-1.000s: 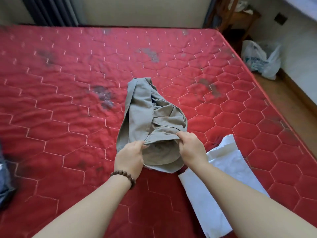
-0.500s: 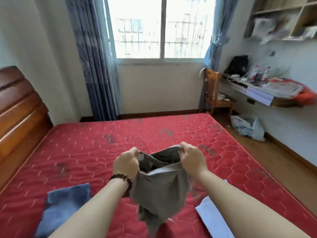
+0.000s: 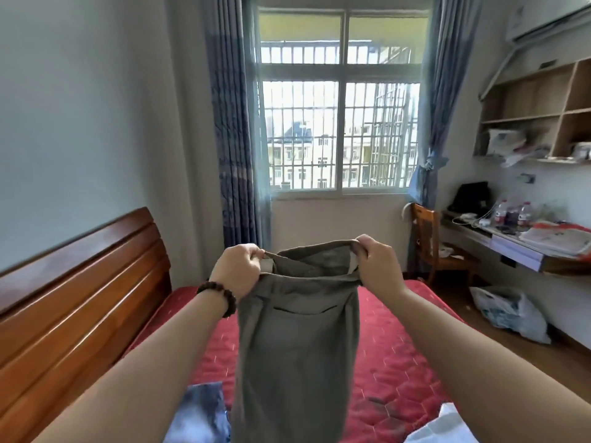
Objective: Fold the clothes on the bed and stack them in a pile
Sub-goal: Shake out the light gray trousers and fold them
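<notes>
Grey trousers (image 3: 295,353) hang in the air in front of me, above the red mattress (image 3: 393,362). My left hand (image 3: 236,271) grips the left end of the waistband. My right hand (image 3: 379,266) grips the right end, so the waistband stretches between both fists. The legs drop straight down past the bottom of the view. A blue garment (image 3: 200,414) lies on the mattress at the lower left. A white garment (image 3: 447,426) lies at the lower right corner.
A wooden headboard (image 3: 73,302) runs along the left. A window (image 3: 339,107) with blue curtains faces me. At the right stand a wooden chair (image 3: 428,244), a cluttered desk (image 3: 518,244), wall shelves (image 3: 540,110) and a plastic bag (image 3: 508,314) on the floor.
Both hands have lifted the grey trousers off the mattress by the waistband to chest height. My view has tilted up from the bed to the window, and the trousers now hang full length.
</notes>
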A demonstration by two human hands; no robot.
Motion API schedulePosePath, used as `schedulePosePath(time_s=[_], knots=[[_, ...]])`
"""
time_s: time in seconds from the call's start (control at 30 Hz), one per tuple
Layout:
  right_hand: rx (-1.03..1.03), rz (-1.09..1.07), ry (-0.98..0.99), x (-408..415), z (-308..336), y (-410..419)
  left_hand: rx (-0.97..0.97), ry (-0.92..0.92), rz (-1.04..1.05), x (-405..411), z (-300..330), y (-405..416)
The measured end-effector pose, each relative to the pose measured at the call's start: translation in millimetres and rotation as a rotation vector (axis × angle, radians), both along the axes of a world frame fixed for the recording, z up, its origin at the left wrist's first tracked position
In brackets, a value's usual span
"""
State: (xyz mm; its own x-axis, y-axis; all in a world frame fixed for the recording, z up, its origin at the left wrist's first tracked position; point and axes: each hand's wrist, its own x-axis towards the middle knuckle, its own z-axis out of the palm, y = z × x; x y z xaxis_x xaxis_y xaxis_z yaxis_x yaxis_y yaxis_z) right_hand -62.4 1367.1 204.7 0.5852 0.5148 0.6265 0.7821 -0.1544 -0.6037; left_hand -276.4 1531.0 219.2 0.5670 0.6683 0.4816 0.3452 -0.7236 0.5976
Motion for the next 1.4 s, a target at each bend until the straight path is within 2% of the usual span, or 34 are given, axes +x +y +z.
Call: schedulePosePath(time_s=[0.17, 0.3, 0.37, 0.53, 0.7, 0.9, 1.03, 1.13, 1.23, 1.33, 1.4], knots=[[-0.093, 0.165, -0.099, -11.9, 61.5, 7.6, 0.053, -0.013, -0.160, 9.3, 53.4, -20.7], [-0.110, 0.302, -0.159, -25.5, 84.6, 5.9, 0.003, 0.151, -0.310, 40.1, 78.5, -50.0], [-0.091, 0.336, -0.170, -25.9, 92.5, 0.7, 0.059, 0.237, -0.316, 50.3, 79.7, -57.8], [-0.210, 0.300, -0.308, -6.4, 101.7, -18.2, 0.035, 0.202, -0.281, 58.4, 95.8, -66.5], [-0.334, 0.275, -0.285, 14.9, 81.2, -32.6, 0.107, 0.315, -0.229, 66.1, 120.9, -79.3], [-0.504, 0.136, -0.189, 58.9, 39.2, -54.6, 0.148, 0.269, -0.153, 59.6, 143.5, -52.7], [-0.465, 0.091, -0.115, 82.4, 29.9, -57.6, 0.177, 0.296, -0.130, 41.4, 152.5, -21.1], [-0.428, 0.072, -0.198, 89.1, 38.3, -45.2, 0.165, 0.332, -0.147, 25.3, 148.9, -3.0], [-0.438, 0.072, -0.213, 92.0, 44.7, -31.8, 0.101, 0.435, -0.194, 7.6, 141.9, 12.5], [-0.446, 0.076, -0.198, 97.1, 50.7, -21.7, -0.025, 0.615, -0.256, -12.5, 133.2, 24.4], [-0.428, 0.084, -0.160, 98.4, 58.8, -12.9, -0.031, 0.734, -0.259, -24.3, 125.5, 27.6]])
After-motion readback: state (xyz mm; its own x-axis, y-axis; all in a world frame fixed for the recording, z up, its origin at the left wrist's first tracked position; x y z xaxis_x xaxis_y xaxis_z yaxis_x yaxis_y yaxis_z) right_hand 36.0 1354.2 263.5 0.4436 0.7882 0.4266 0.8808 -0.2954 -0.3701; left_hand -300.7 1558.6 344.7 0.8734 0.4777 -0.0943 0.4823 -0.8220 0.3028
